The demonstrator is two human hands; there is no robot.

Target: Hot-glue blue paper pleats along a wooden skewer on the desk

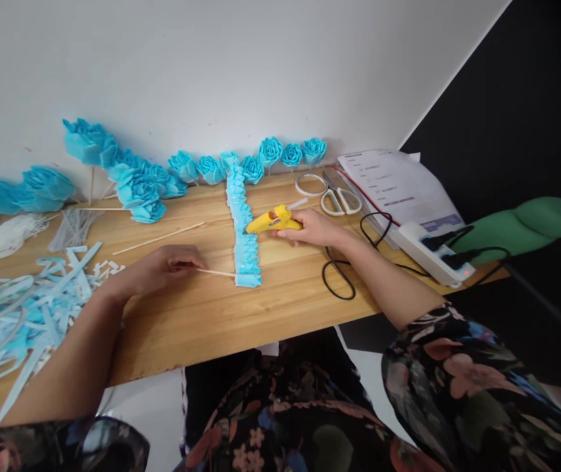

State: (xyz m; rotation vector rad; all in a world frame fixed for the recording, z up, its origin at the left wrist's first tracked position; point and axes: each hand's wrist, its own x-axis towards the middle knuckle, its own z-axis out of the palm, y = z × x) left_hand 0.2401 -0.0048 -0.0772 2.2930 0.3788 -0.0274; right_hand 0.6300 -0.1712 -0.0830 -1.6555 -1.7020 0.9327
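Indoors, wooden table (196, 328), blue strip (239, 204); white wall (221, 65)

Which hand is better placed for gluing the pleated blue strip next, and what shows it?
Probably the right hand: it holds the yellow glue gun, tip at the edge of the blue strip. The left hand holds a thin stick reaching the strip's near end.
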